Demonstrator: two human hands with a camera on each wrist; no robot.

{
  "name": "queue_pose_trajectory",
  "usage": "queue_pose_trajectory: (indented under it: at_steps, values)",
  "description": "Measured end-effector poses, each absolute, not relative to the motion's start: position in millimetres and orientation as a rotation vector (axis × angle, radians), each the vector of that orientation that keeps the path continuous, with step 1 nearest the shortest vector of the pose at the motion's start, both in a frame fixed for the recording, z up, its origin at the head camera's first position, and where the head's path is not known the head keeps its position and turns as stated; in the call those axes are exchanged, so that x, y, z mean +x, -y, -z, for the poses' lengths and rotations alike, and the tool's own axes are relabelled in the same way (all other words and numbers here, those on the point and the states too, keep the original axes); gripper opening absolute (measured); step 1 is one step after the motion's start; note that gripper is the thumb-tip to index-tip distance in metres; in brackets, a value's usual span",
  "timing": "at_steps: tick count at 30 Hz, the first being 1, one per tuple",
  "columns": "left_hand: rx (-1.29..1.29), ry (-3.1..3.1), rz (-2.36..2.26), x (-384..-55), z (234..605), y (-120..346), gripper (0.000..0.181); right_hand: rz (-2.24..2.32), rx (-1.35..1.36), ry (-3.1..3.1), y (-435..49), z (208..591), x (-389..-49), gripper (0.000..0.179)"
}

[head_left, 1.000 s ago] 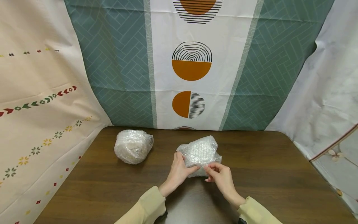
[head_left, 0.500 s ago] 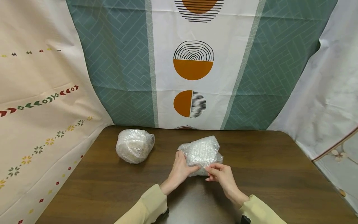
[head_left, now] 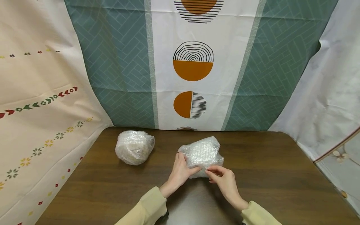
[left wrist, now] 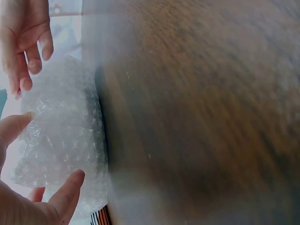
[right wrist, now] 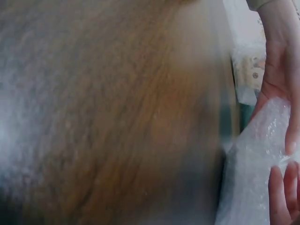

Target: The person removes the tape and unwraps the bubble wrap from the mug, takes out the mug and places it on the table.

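A bundle wrapped in clear bubble wrap [head_left: 202, 151] lies on the dark wooden table. What is inside it cannot be seen. My left hand [head_left: 180, 172] holds its near left side, thumb across the front and fingers along the left edge; the left wrist view shows this thumb and these fingers apart on the bubble wrap [left wrist: 65, 136]. At the near edge, the thumb and forefinger of my right hand [head_left: 225, 182] come together in a pinch on the wrap, close to the left thumb. Exactly what they pinch is too small to tell.
A second, rounder bubble-wrapped bundle [head_left: 134, 147] sits at the back left of the table [head_left: 267, 175]. Patterned cloths hang behind the table [head_left: 123, 62] and at both sides.
The right hand's fingers have shifted slightly at the wrap's near edge, and the forefinger now lies nearer the thumb. The left hand and both bundles stay in place.
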State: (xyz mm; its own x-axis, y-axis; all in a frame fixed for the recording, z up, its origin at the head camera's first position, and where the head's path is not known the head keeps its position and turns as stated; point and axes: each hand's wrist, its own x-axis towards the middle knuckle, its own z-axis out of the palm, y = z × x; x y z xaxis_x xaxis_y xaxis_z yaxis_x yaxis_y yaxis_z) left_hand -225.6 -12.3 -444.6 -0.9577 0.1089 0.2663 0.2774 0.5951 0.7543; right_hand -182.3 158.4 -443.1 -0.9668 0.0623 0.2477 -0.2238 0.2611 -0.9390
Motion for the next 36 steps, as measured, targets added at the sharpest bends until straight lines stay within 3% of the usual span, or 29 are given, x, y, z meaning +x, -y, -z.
queue_pose_trajectory:
  at_steps: [10,21,36]
  values:
    - [-0.315,2.596,1.326,-226,446,13,0.056,-1.410,0.168,2.390,-152,446,-183,0.009]
    - [-0.345,2.593,1.309,-227,450,10,0.056,-1.845,0.237,2.339,-149,410,-182,0.013]
    - [-0.324,2.599,1.325,-229,447,12,0.057,-1.864,0.077,2.342,-152,398,-185,0.015]
